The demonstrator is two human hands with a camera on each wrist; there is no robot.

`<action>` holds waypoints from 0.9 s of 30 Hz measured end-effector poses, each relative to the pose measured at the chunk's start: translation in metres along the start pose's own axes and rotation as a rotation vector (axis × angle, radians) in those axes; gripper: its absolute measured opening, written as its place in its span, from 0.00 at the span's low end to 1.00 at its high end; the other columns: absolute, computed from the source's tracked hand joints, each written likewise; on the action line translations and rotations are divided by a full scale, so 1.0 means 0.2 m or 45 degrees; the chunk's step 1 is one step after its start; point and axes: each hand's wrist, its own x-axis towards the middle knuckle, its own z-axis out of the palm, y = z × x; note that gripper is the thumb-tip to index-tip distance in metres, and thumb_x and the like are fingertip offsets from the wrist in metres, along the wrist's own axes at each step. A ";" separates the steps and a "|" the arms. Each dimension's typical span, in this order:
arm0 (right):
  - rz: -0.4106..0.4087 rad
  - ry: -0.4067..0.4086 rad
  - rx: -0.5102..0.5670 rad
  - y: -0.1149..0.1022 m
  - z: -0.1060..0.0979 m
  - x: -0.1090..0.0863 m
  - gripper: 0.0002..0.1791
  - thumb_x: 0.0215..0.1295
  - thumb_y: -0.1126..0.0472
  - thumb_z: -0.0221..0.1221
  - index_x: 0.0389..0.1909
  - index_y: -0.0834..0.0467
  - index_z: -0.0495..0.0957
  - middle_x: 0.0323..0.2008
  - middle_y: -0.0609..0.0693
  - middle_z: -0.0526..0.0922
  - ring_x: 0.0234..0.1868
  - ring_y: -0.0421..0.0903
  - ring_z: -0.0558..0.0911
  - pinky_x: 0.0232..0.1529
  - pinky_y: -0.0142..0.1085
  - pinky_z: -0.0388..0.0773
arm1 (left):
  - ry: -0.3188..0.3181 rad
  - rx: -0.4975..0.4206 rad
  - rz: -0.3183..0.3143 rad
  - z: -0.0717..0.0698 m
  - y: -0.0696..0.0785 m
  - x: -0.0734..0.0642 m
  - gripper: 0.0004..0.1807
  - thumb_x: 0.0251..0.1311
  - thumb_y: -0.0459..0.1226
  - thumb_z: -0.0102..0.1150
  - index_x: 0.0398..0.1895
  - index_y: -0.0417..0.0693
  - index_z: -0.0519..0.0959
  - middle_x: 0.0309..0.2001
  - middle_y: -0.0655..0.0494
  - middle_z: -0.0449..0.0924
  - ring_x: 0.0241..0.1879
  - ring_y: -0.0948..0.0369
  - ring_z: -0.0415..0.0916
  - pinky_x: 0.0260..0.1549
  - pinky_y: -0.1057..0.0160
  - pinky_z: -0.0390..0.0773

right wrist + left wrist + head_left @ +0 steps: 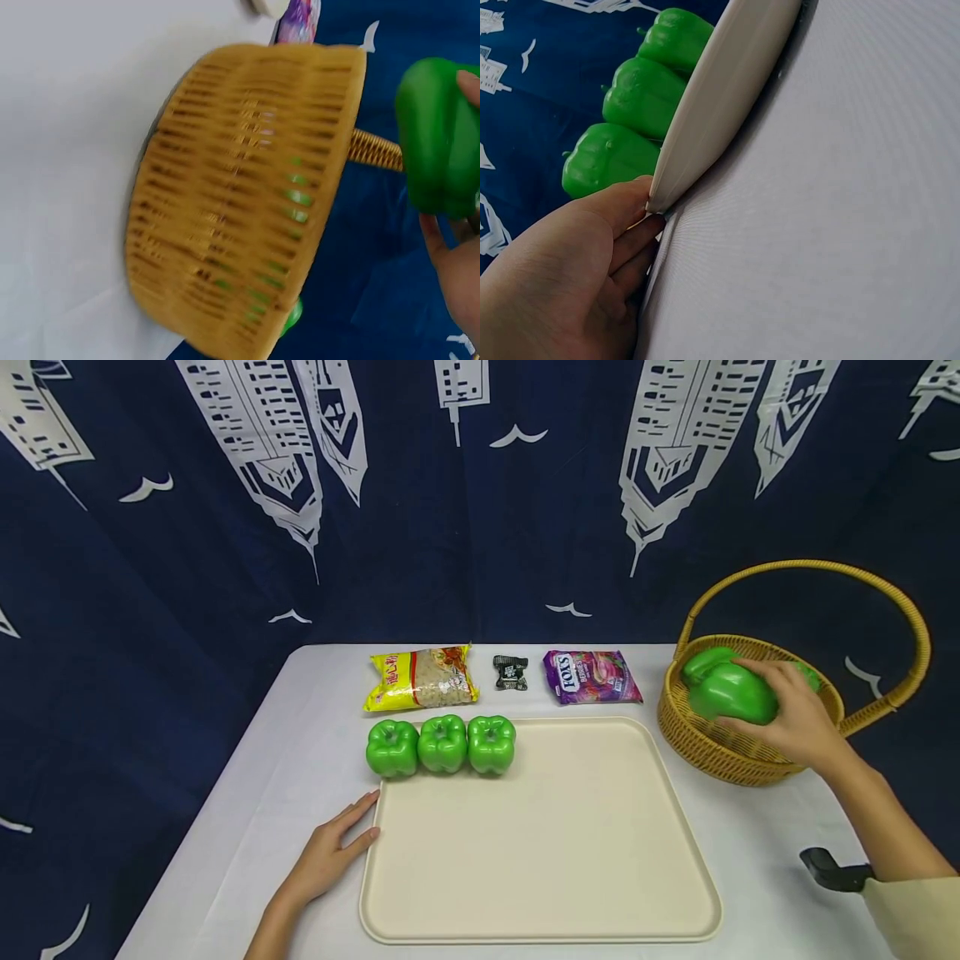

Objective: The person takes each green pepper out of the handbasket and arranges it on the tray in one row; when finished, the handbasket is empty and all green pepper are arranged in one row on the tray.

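In the head view my right hand [802, 718] grips a green bell pepper [729, 693] over the wicker basket [720, 770], thumb on one side and fingers on the other. The right wrist view shows this bell pepper [431, 142] above the basket's rim. More green peppers [705, 662] lie inside the basket, partly hidden. My left hand [330, 853] rests by the left edge of the cream tray [555, 860], its straight fingers touching the rim. Three green bell peppers [442, 745] stand in a row along the tray's far left edge.
Behind the tray lie a yellow food packet [420, 678], a small black wrapped piece [511, 672] and a purple candy bag [592, 677]. The basket's tall handle [810, 565] arches over it. A dark blue printed cloth [465, 543] hangs behind the white table [262, 777].
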 end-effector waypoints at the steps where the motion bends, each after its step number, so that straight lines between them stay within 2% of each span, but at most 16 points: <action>1: 0.005 0.006 0.006 -0.01 0.01 0.00 0.49 0.36 0.63 0.75 0.64 0.62 0.62 0.50 0.65 0.64 0.46 0.64 0.67 0.38 0.46 0.69 | -0.001 0.000 0.000 0.00 0.00 0.00 0.30 0.61 0.46 0.57 0.66 0.50 0.66 0.64 0.49 0.63 0.63 0.44 0.57 0.60 0.41 0.57; 3: 0.000 0.013 0.021 -0.04 0.02 0.01 0.50 0.36 0.63 0.76 0.63 0.63 0.61 0.49 0.64 0.66 0.44 0.64 0.70 0.37 0.31 0.69 | 0.000 0.001 0.000 0.00 0.00 0.00 0.30 0.61 0.46 0.57 0.66 0.51 0.66 0.64 0.49 0.63 0.63 0.44 0.57 0.60 0.41 0.57; 6: 0.001 0.024 0.060 -0.08 0.03 0.01 0.50 0.37 0.61 0.76 0.64 0.63 0.61 0.50 0.64 0.68 0.43 0.65 0.72 0.34 0.13 0.59 | 0.001 -0.001 -0.001 0.00 -0.01 0.00 0.30 0.61 0.46 0.57 0.66 0.52 0.66 0.64 0.49 0.63 0.64 0.44 0.57 0.60 0.41 0.57; 8: -0.013 0.024 0.076 -0.10 0.05 0.01 0.50 0.39 0.61 0.75 0.64 0.64 0.59 0.51 0.66 0.68 0.43 0.66 0.72 0.35 0.11 0.58 | 0.000 -0.003 -0.001 0.00 -0.01 0.00 0.30 0.61 0.47 0.57 0.66 0.52 0.65 0.65 0.50 0.63 0.64 0.44 0.57 0.60 0.41 0.56; 13: -0.024 0.041 0.085 -0.15 0.08 0.02 0.48 0.43 0.62 0.73 0.65 0.63 0.58 0.52 0.64 0.69 0.43 0.58 0.71 0.37 0.15 0.61 | -0.004 -0.002 0.004 0.01 -0.02 0.00 0.30 0.61 0.47 0.56 0.66 0.53 0.65 0.65 0.50 0.63 0.64 0.45 0.57 0.60 0.41 0.56; 17: -0.089 0.041 0.137 -0.17 0.11 0.02 0.51 0.39 0.67 0.74 0.65 0.62 0.57 0.54 0.64 0.68 0.47 0.58 0.71 0.43 0.11 0.61 | -0.002 -0.002 0.008 0.01 -0.01 0.00 0.29 0.61 0.46 0.57 0.66 0.52 0.65 0.64 0.50 0.63 0.64 0.44 0.57 0.60 0.41 0.56; 19: -0.122 0.027 0.170 -0.18 0.12 0.02 0.53 0.36 0.70 0.74 0.66 0.61 0.57 0.54 0.63 0.67 0.51 0.51 0.71 0.46 0.10 0.60 | -0.002 -0.001 0.007 0.01 -0.01 0.00 0.29 0.61 0.46 0.57 0.66 0.52 0.66 0.64 0.50 0.63 0.64 0.44 0.57 0.60 0.41 0.56; 22: -0.149 0.001 0.192 -0.20 0.14 0.02 0.53 0.34 0.72 0.74 0.66 0.59 0.58 0.54 0.60 0.67 0.53 0.42 0.68 0.48 0.12 0.61 | 0.000 0.002 0.008 0.01 -0.01 0.00 0.30 0.61 0.46 0.57 0.66 0.52 0.66 0.64 0.49 0.63 0.63 0.43 0.57 0.59 0.40 0.57; 24: -0.114 -0.035 0.202 -0.22 0.15 0.02 0.51 0.37 0.69 0.74 0.66 0.57 0.59 0.54 0.58 0.67 0.54 0.42 0.67 0.54 0.24 0.68 | 0.000 0.003 0.009 0.01 -0.02 0.00 0.30 0.61 0.46 0.57 0.66 0.52 0.65 0.64 0.49 0.63 0.63 0.43 0.57 0.59 0.40 0.57; 27: -0.064 -0.099 0.197 -0.24 0.18 0.02 0.47 0.45 0.63 0.71 0.67 0.56 0.58 0.56 0.58 0.66 0.53 0.54 0.67 0.54 0.49 0.69 | 0.002 0.005 0.014 0.01 -0.02 0.00 0.30 0.61 0.46 0.56 0.66 0.52 0.65 0.65 0.49 0.63 0.63 0.43 0.57 0.59 0.40 0.57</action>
